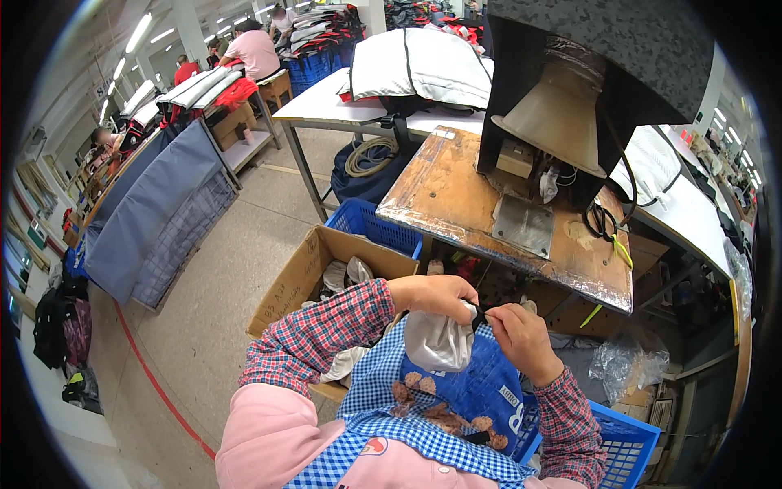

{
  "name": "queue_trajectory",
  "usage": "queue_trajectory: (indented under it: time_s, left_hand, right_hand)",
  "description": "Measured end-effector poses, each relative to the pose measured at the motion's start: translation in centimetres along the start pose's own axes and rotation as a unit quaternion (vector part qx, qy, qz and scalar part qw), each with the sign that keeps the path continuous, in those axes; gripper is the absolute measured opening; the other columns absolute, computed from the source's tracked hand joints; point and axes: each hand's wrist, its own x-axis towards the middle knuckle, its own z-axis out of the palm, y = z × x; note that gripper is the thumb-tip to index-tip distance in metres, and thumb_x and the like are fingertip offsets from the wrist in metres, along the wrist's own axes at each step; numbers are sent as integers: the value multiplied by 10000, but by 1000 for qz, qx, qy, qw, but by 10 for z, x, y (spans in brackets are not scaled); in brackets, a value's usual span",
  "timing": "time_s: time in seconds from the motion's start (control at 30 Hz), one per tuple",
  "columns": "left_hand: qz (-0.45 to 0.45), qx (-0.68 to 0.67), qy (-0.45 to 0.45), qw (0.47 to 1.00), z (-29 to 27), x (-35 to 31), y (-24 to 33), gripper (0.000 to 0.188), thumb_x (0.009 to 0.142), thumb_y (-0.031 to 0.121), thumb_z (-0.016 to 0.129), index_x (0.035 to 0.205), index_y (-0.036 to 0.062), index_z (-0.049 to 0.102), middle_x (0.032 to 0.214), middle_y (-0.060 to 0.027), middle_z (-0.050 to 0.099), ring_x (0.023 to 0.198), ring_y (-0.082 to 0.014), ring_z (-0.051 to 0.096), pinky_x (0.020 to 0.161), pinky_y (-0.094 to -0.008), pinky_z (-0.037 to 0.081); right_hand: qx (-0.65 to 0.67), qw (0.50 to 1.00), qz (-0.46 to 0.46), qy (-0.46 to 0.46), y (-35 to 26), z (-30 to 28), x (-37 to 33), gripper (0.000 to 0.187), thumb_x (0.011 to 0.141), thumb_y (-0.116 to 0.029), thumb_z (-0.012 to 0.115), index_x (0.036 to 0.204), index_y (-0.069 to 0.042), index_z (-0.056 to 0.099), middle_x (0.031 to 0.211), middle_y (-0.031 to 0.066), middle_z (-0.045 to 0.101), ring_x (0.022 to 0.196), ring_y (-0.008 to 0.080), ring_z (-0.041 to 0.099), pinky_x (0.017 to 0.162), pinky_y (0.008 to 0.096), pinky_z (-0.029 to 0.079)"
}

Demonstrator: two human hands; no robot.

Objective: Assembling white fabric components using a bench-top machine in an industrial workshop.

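Over my lap a small white fabric pouch [438,345] with a black strip at its edge hangs from my left hand [436,295], whose thumb and fingers are closed on its upper edge. Just to the right, my right hand [525,341] is closed in a pinch on the black strip at the pouch's edge. The fingertips of both hands nearly meet there. Beneath the pouch lies my blue checked apron [375,389] with a printed blue panel. An open cardboard box [285,281] with white fabric pieces in it stands beside my left forearm.
Ahead stands a worn wooden worktable [440,183] carrying a dark machine with a beige funnel-shaped hood [562,110]. Blue plastic crates stand behind the box [371,224] and near my right forearm [623,444]. Clear plastic film [627,359] lies at right. Several people work farther back.
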Motion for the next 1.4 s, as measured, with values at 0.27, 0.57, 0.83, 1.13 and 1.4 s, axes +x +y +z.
queue_trajectory:
  time_s: [0.27, 0.57, 0.83, 1.13, 1.4]
  left_hand:
    - [10, -17, 4, 1000, 0, 2, -1, 312, 729, 174, 588, 979, -10, 606, 823, -40, 625, 767, -114, 582, 696, -248, 465]
    - [1, 39, 52, 998, -1, 2, 11, 387, 714, 234, 613, 1011, -14, 627, 839, -90, 642, 797, -166, 610, 726, -282, 479]
    - [4, 23, 86, 996, -20, 16, 17, 450, 696, 247, 632, 1055, -25, 625, 887, -93, 656, 821, -162, 615, 747, -272, 485]
    - [46, -63, 106, 991, -63, 42, 39, 360, 738, 87, 581, 1074, -39, 607, 890, -68, 643, 786, -135, 619, 696, -256, 499]
    - [29, -85, 139, 986, -87, 68, 62, 453, 694, 108, 585, 1108, -76, 608, 898, -83, 646, 798, -137, 614, 721, -238, 485]
  right_hand:
    - [8, 1000, 2, 8, 2, 1, -1, 122, 826, -50, 651, 927, -16, 593, 813, 103, 610, 708, 260, 632, 602, 333, 514]
    - [19, 999, 35, 31, 2, 0, -2, 104, 833, -37, 642, 922, -4, 600, 822, 122, 617, 705, 282, 626, 609, 348, 509]
    - [48, 988, 133, 66, 20, 1, -1, 70, 867, -79, 604, 922, -37, 615, 820, 113, 627, 699, 283, 618, 571, 342, 466]
    - [160, 954, 200, 153, 49, -2, 34, 134, 914, -108, 582, 974, 7, 616, 866, 145, 640, 676, 214, 655, 619, 298, 507]
    - [154, 947, 215, 182, 81, -5, 50, 156, 919, -120, 583, 964, 26, 614, 833, 143, 641, 671, 199, 667, 595, 280, 506]
